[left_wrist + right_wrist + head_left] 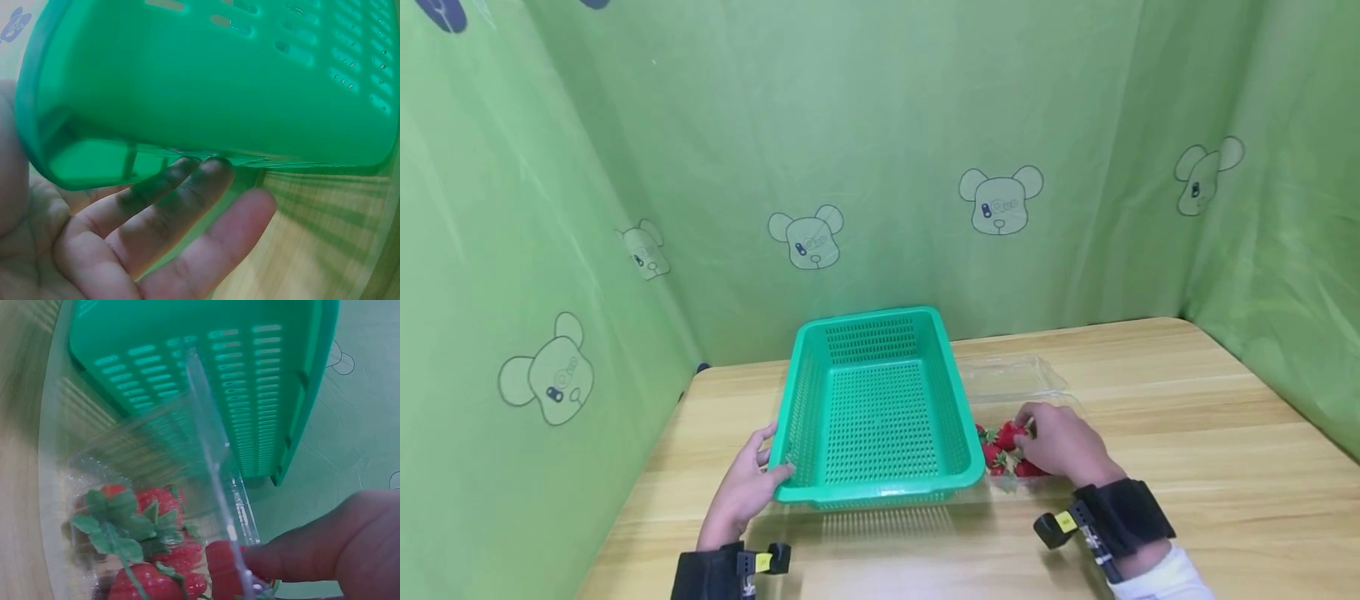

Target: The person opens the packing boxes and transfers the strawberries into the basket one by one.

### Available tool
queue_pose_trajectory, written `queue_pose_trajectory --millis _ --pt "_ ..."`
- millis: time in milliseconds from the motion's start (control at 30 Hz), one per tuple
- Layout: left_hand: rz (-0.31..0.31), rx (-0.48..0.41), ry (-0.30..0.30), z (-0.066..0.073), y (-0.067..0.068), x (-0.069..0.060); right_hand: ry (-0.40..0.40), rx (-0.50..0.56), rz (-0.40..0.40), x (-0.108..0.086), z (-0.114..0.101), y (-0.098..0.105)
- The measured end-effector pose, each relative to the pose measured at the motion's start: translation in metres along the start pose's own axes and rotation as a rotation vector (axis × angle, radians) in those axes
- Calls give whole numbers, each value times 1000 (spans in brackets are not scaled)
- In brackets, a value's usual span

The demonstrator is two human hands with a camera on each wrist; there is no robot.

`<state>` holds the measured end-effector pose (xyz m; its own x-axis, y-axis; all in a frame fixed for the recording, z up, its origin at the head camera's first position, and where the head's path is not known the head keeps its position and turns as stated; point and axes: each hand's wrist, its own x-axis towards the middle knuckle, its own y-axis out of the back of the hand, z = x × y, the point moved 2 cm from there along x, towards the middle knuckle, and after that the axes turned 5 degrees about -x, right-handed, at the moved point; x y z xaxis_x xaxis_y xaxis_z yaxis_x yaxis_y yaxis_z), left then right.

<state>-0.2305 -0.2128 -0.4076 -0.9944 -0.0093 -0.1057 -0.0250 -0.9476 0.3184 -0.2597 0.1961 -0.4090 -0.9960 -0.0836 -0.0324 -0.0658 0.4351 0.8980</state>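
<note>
A green plastic basket [880, 487] with slotted walls stands in the middle, its floor bare. My left hand [748, 487] grips its near left corner, thumb over the rim and fingers against the outer wall; the left wrist view shows these fingers [169, 219] under the rim. To the basket's right lies a clear plastic box [1000, 482] holding several red strawberries [992, 454] with green leaves. My right hand [1063, 442] reaches into this box and pinches one strawberry [223, 565] between thumb and fingers. The box's clear wall partly covers that strawberry in the right wrist view.
Behind the strawberries, the box's clear lid [1011, 377] lies folded back on the table. The wooden table [1187, 467] extends to the right and in front. A green curtain [887, 150] with bear heads hangs along the back and sides.
</note>
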Motion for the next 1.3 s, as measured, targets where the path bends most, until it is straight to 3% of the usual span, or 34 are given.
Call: queue_pose_trajectory --millis 167,367,567,800,1300 --pt "3 7 -19 6 1 3 25 2 56 1 -4 8" --pt "2 33 2 4 0 1 51 -2 75 -3 -7 11" --pt "0 6 -27 5 -1 6 72 3 142 -2 -9 22" --pt "-5 7 -5 -1 1 0 77 60 108 -7 -13 16" --pt "-7 15 -10 -3 3 0 119 128 153 -13 -28 25"
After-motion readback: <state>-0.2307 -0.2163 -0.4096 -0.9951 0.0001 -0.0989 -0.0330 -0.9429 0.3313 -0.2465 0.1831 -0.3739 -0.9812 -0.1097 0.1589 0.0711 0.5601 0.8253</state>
